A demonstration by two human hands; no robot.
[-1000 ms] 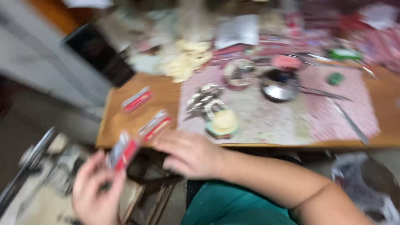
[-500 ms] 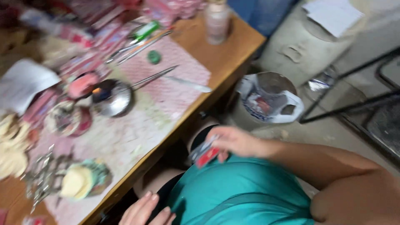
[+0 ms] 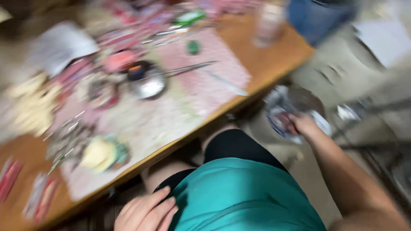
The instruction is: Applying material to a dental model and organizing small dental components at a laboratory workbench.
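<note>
Right hand (image 3: pixel 302 124) reached into the lined bin (image 3: pixel 295 105) right of the table (image 3: pixel 274 64), grip indiscernible; left hand (image 3: pixel 145 211) rested open, empty, on the near lap.

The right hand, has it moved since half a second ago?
Yes. The right hand has gone from the lap, away from the table, out to the bin on the floor.

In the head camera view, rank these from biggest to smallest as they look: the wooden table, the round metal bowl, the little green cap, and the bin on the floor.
1. Wooden table
2. Bin on the floor, lined with a bag
3. Round metal bowl
4. Green cap

The picture is blurred and the bin sits lower than the tabletop, so bin over bowl is only how they look.
</note>
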